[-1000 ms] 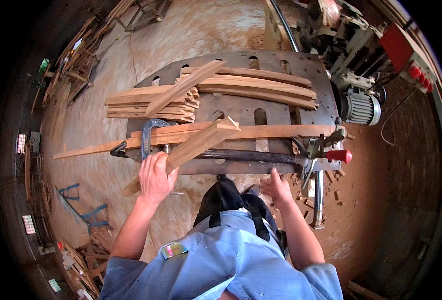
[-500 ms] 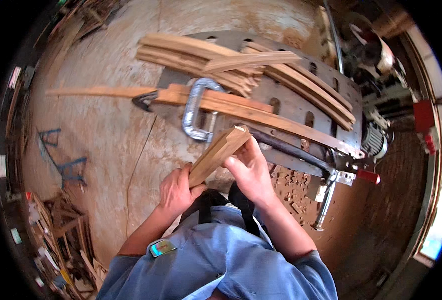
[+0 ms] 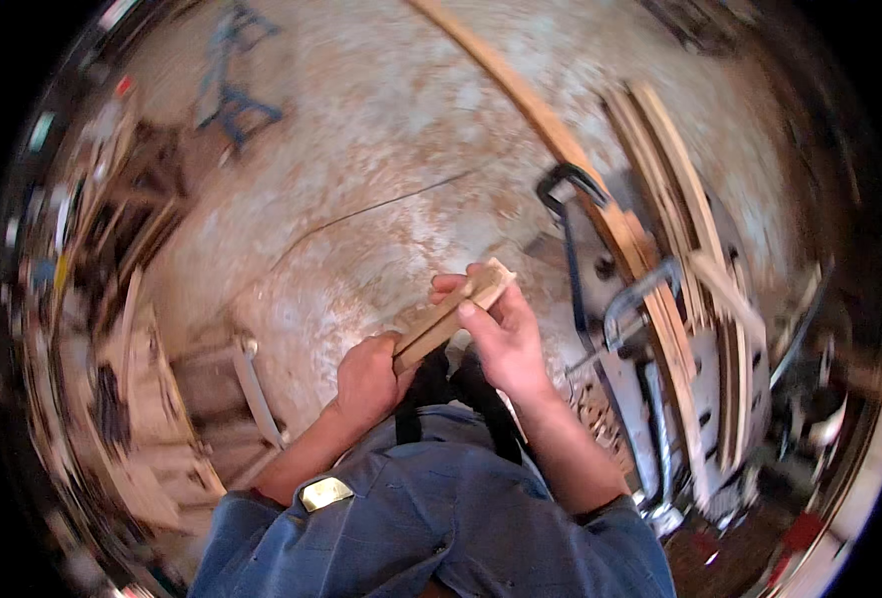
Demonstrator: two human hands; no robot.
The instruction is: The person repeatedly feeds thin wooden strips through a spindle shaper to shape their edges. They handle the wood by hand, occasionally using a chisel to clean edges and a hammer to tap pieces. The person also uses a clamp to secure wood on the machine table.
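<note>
In front of my body I hold a short length of wood (image 3: 433,336) with a dark groove or gap running along it. I cannot tell whether it is one piece or two laid together. My left hand (image 3: 369,377) is closed round its near end. Towards the far, pale cut end, my right hand (image 3: 509,344) grips it, thumb on the upper face and fingers wrapped round the far side. The wood slants up to the right, clear of the metal table (image 3: 705,369).
On the table at the right, a silver C-clamp (image 3: 615,309) and a black clamp (image 3: 568,179) sit on a long board (image 3: 531,100) that juts past its edge. Wooden strips (image 3: 695,189) lie beside it. Blue metal stands (image 3: 247,115) and boards (image 3: 152,399) are at the left.
My view has swung left, so the table has shifted from the top centre to the right side. The wood stays in both hands and now tilts lower.
</note>
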